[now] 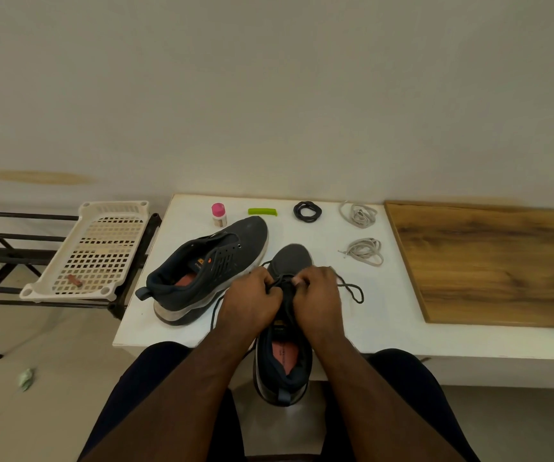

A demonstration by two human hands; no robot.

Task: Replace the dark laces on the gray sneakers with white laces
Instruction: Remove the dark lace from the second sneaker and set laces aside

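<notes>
White table (182,325) against a plain wall is carrying both gray sneakers: the near sneaker (294,258), heel overhanging the front edge, is lying with its eyelet area hidden behind the left hand (252,300) and right hand (317,296), both pinching its dark lace (352,290). The laceless sneaker (209,271) is lying beside it, with a coiled dark lace (307,211) and two white laces (359,215) sitting behind. Left of the table, a perforated tray (95,251) is holding a small brown item (75,280), too small to identify.

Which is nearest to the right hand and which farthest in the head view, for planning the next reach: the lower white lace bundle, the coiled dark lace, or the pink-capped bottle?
From the right hand:
1. Lower white lace bundle, just up and right of it.
2. Coiled dark lace, straight behind, near the table's back edge.
3. Pink-capped bottle, back left, beyond the laceless sneaker.
</notes>
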